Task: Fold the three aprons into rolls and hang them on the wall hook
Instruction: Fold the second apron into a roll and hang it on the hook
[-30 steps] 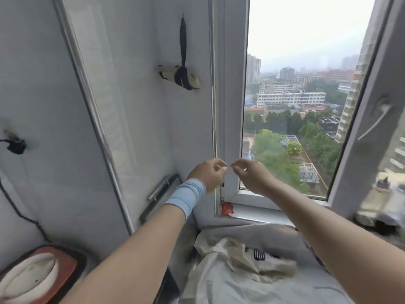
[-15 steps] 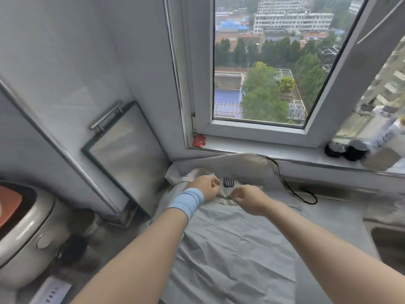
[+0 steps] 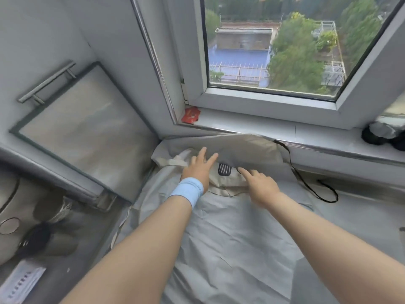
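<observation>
aprons: grey apron (image 3: 230, 238) flat on the counter (image 3: 355, 213), beige apron (image 3: 228, 183) bunched at its far end.
your left hand (image 3: 198, 171): fingers spread, resting on the beige cloth.
your right hand (image 3: 260, 186): forefinger out, touching it; nothing pinched.
handling: likely light, limp; grip an edge.

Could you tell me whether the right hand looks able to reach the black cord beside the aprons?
Probably yes: the right hand rests with straight fingers on the cream apron, and the black cord lies uncovered just to its right, with nothing between them.
</observation>
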Demonstrator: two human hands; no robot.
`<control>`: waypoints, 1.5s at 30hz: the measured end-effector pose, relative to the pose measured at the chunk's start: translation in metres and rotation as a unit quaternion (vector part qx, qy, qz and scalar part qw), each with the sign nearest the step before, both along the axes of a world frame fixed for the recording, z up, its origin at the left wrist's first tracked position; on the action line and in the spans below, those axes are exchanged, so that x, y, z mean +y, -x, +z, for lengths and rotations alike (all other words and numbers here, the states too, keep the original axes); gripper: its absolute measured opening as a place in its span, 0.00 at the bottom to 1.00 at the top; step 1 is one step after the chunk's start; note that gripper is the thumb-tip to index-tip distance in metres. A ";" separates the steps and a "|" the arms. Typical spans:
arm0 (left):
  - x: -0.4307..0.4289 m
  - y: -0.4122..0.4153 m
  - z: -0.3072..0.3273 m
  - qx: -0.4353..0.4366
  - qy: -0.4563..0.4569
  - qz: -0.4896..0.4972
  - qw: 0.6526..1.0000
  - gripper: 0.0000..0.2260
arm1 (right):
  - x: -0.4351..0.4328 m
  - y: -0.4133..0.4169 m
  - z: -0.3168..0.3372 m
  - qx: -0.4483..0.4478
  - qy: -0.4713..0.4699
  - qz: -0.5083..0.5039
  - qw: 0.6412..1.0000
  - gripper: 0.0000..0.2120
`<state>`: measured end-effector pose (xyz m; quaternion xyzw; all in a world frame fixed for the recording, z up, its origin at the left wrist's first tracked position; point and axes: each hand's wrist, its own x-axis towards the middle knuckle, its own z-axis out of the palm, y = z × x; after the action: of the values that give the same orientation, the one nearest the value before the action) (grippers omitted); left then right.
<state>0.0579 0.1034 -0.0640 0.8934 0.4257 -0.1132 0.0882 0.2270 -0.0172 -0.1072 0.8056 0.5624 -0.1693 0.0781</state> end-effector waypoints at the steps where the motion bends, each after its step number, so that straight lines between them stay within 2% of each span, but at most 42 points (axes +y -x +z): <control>1: 0.002 -0.004 -0.002 0.014 -0.008 0.013 1.000 0.42 | 0.000 -0.005 -0.006 -0.005 0.004 0.001 1.000 0.38; 3: 0.009 -0.008 -0.005 0.038 -0.008 0.057 0.998 0.41 | -0.002 -0.014 -0.014 0.005 -0.009 -0.011 1.000 0.28; 6: 0.018 -0.010 -0.006 0.063 0.045 0.108 0.991 0.32 | -0.011 -0.020 -0.013 0.062 -0.032 -0.039 0.997 0.11; 10: 0.023 -0.014 0.003 0.069 0.082 0.102 0.989 0.16 | -0.017 -0.033 0.017 0.184 -0.092 -0.163 0.965 0.05; 12: 0.025 -0.017 0.012 -0.011 0.142 0.157 0.977 0.09 | -0.016 -0.047 0.038 0.176 -0.129 -0.229 0.949 0.06; 13: 0.027 -0.019 0.018 -0.108 0.214 0.220 0.946 0.06 | -0.016 -0.054 0.045 0.164 -0.143 -0.254 0.942 0.06; 14: 0.027 -0.022 0.028 -0.231 0.304 0.291 0.877 0.04 | -0.017 -0.059 0.052 0.152 -0.162 -0.277 0.935 0.07; 15: 0.028 -0.025 0.040 -0.360 0.378 0.347 0.779 0.05 | -0.016 -0.064 0.056 0.149 -0.187 -0.302 0.923 0.09; 16: 0.028 -0.026 0.051 -0.473 0.414 0.369 0.685 0.08 | -0.016 -0.067 0.059 0.153 -0.220 -0.330 0.905 0.11; 17: 0.029 -0.025 0.060 -0.556 0.431 0.370 0.607 0.13 | -0.017 -0.066 0.061 0.165 -0.257 -0.354 0.884 0.13; 18: 0.028 -0.022 0.066 -0.595 0.439 0.365 0.565 0.18 | -0.018 -0.062 0.064 0.182 -0.297 -0.369 0.862 0.14; 19: 0.028 -0.018 0.064 -0.600 0.438 0.356 0.567 0.23 | -0.019 -0.055 0.066 0.197 -0.334 -0.373 0.843 0.16; 20: 0.025 -0.013 0.062 -0.573 0.418 0.347 0.613 0.28 | -0.021 -0.046 0.068 0.208 -0.360 -0.368 0.832 0.18; 22: 0.015 0.004 0.047 -0.469 0.334 0.294 0.763 0.31 | -0.031 -0.017 0.067 0.215 -0.384 -0.334 0.834 0.23; 23: 0.008 0.012 0.039 -0.414 0.300 0.257 0.820 0.30 | -0.038 -0.002 0.061 0.211 -0.380 -0.311 0.845 0.25; 25: -0.015 0.031 0.026 -0.338 0.288 0.202 0.873 0.22 | -0.055 0.034 0.046 0.201 -0.324 -0.260 0.887 0.24; 28: -0.051 0.066 -0.001 -0.201 0.278 0.114 0.932 0.13 | -0.087 0.096 0.014 0.200 -0.160 -0.164 0.953 0.17; 30: -0.071 0.091 -0.020 -0.099 0.264 0.067 0.957 0.13 | -0.106 0.141 -0.007 0.205 -0.064 -0.144 0.966 0.20; 33: -0.091 0.123 -0.046 0.013 0.184 -0.033 0.982 0.15 | -0.126 0.196 -0.030 0.184 0.024 -0.178 0.966 0.35; 36: -0.111 0.153 -0.065 0.096 0.120 -0.133 0.979 0.27 | -0.145 0.226 -0.045 0.164 0.085 -0.156 0.970 0.47; 38: -0.123 0.167 -0.073 0.114 0.099 -0.136 0.979 0.33 | -0.157 0.228 -0.049 0.151 0.099 -0.134 0.974 0.52; 41: -0.138 0.175 -0.076 0.092 0.108 -0.137 0.980 0.39 | -0.170 0.204 -0.047 0.131 0.111 -0.121 0.978 0.53; 45: -0.149 0.180 -0.065 0.018 0.121 -0.149 0.981 0.37 | -0.194 0.153 -0.028 0.036 0.152 -0.137 0.978 0.50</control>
<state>-0.1220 -0.0458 -0.1287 0.9271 0.2729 -0.1923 0.1702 0.0737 -0.2108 -0.1356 0.8471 0.4167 -0.2908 0.1557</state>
